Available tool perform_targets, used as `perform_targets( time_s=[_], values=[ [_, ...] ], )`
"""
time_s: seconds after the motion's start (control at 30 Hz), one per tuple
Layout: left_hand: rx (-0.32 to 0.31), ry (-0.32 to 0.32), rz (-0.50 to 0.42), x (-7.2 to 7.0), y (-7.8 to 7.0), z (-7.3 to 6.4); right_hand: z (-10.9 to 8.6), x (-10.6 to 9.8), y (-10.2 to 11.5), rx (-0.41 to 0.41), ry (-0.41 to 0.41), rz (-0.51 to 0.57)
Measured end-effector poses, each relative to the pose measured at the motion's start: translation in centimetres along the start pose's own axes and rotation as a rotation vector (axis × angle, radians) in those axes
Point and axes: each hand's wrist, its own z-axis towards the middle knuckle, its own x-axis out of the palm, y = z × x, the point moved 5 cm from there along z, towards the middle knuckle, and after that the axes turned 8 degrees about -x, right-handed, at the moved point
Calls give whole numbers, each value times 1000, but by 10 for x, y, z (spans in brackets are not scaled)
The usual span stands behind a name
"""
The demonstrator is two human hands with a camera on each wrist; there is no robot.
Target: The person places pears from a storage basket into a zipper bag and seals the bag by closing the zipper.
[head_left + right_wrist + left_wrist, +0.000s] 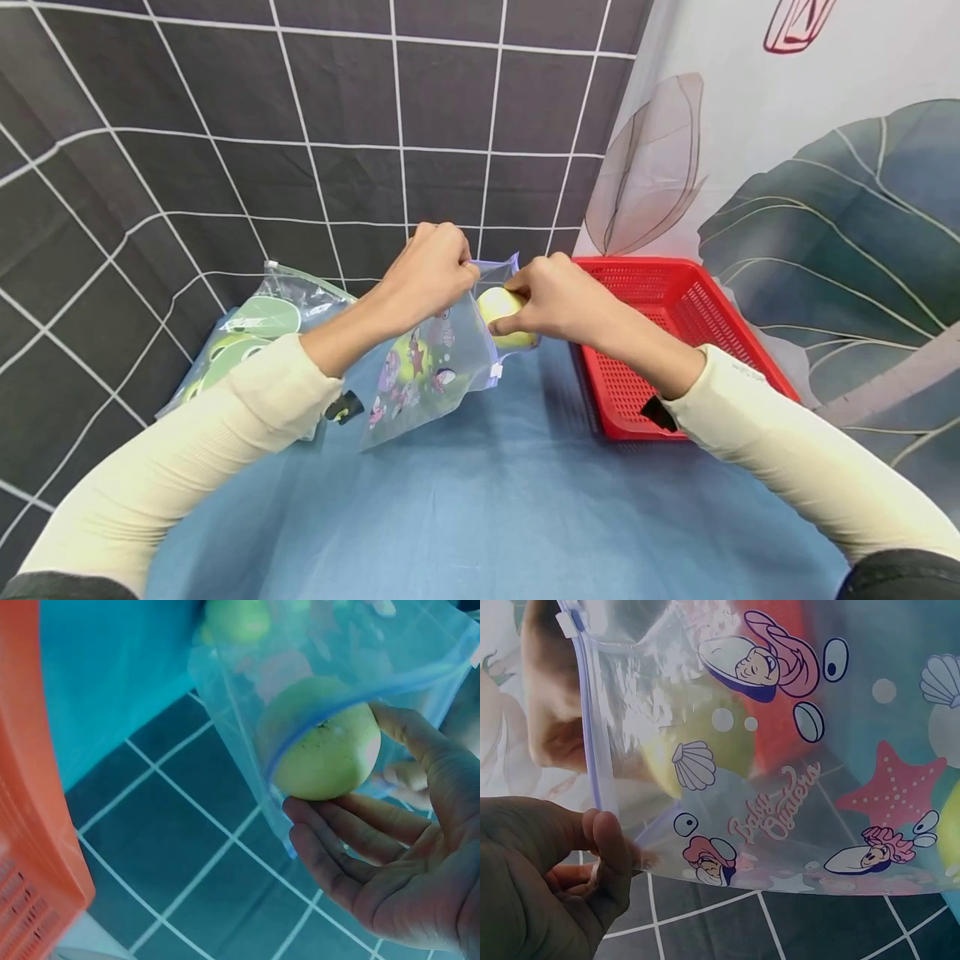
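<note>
A clear zip bag (431,367) with a purple zip edge and sea-creature prints hangs from my left hand (431,262). Thumb and fingers of that hand pinch the bag's top corner in the left wrist view. My right hand (562,302) grips a round yellow-green fruit (498,312) at the bag's open mouth. In the right wrist view the fruit (330,746) is partly inside, with the zip edge crossing in front of it. Another yellow-green fruit (238,618) shows through the plastic lower in the bag. The white zip slider (496,371) sits at one end of the edge.
A red perforated basket (622,392) stands to the right, under my right forearm. On the left lies another clear bag (262,321) with green prints, partly hidden by my left sleeve. Blue cloth (480,508) covers the table; a dark grid-patterned curtain (345,100) hangs behind.
</note>
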Motion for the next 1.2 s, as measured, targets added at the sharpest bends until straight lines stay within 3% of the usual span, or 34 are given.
perform_targets(
  time_s=[0.33, 0.67, 0.8, 0.97, 1.2],
  values=[
    [-11, -45, -56, -7, 6, -3, 6, 23, 2, -7, 40, -33],
    [-22, -35, -79, -4, 7, -2, -1, 14, -1, -53, -19, -18],
    [-27, -50, -70, -4, 11, 0, -11, 11, -9, 16, -33, -22],
    [-6, -66, -59, -4, 11, 1, -28, 11, -19, 132, 10, 29],
    [-8, -48, -59, -2, 7, 0, -46, 39, -23, 299, 205, 301]
  ],
)
